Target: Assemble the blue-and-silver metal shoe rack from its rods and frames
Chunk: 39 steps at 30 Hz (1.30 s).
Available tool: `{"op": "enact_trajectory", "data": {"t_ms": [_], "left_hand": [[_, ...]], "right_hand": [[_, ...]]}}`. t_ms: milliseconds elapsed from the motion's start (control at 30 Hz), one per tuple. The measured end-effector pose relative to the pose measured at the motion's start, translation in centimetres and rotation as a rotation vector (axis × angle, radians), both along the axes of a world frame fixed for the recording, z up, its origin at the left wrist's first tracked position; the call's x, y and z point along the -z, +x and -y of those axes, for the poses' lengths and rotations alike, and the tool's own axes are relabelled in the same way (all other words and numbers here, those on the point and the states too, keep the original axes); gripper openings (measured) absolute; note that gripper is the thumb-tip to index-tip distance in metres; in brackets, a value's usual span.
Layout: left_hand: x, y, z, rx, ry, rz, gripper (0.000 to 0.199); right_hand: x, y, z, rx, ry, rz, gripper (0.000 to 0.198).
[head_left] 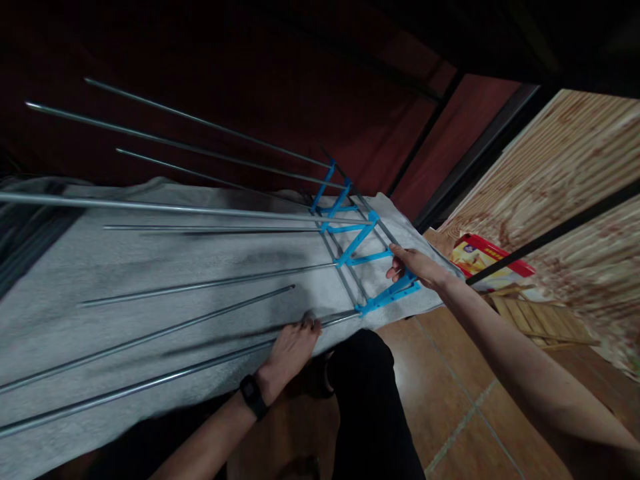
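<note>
A half-assembled rack of thin metal rods and blue plastic brackets point(357, 237) lies across a grey cloth. My left hand point(295, 347), with a black watch at the wrist, is closed round the nearest long metal rod point(150, 382), a little short of the front bracket point(385, 298). My right hand point(413, 265) is at the rack's near right corner, its thumb and curled fingers closed on the dark side bar point(385, 231) between two brackets. The palm hides part of the front bracket. One loose rod point(190, 327) lies on the cloth, its end apart from the brackets.
The grey cloth point(240, 257) covers a raised surface beside a dark red panel point(250, 80). Several other rods stick out leftward. On the tiled floor point(450, 387) at right are a red and yellow box point(480, 257) and a slatted wooden piece point(540, 320). My knee point(363, 360) is close to the edge.
</note>
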<state>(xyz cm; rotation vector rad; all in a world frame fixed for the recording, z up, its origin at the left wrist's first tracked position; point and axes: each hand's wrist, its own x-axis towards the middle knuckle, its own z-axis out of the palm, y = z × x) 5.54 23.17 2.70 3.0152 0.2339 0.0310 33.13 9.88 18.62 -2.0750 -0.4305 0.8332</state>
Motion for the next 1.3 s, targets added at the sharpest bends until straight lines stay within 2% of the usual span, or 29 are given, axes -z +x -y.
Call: {"op": "enact_trajectory", "data": {"t_ms": [133,300,500,567,733,933,1100,1300], "left_hand": [[0.6,-0.1,-0.1,-0.035,-0.008,0.058,0.035],[1.5,-1.1,-0.6,-0.046,-0.053,0.035,0.031],[2.8,-2.6,-1.4,-0.073,-0.074,0.055,0.034],[2.7,-3.1,-1.6,-0.100,-0.100,0.074,0.032],[1.6,-3.8,-2.5,-0.164,-0.109,0.151,0.044],[0.4,-4.4,-6.4,-0.339,-0.092,0.144,0.041],[0.6,-5.8,-10.8,-0.500,-0.025,0.130,0.039],[1.0,-6.4,-14.8,-0.539,0.005,0.222,0.046]], "right_hand": [[0.2,0.0,0.1,0.011,-0.015,0.028,0.049],[0.6,-0.9,-0.8,0.019,-0.004,0.011,0.048],[0.2,-1.6,-0.9,-0.012,0.011,0.071,0.042],[0.3,-1.5,-0.7,-0.004,0.019,0.071,0.042],[0.9,-1.5,-0.9,-0.011,0.003,0.091,0.043],[0.1,-2.7,-1.4,0.000,-0.031,0.093,0.042],[-0.3,-2.9,-1.4,0.097,-0.022,0.033,0.036],[0.6,-3.0,-1.8,0.105,0.035,-0.005,0.034]]}}
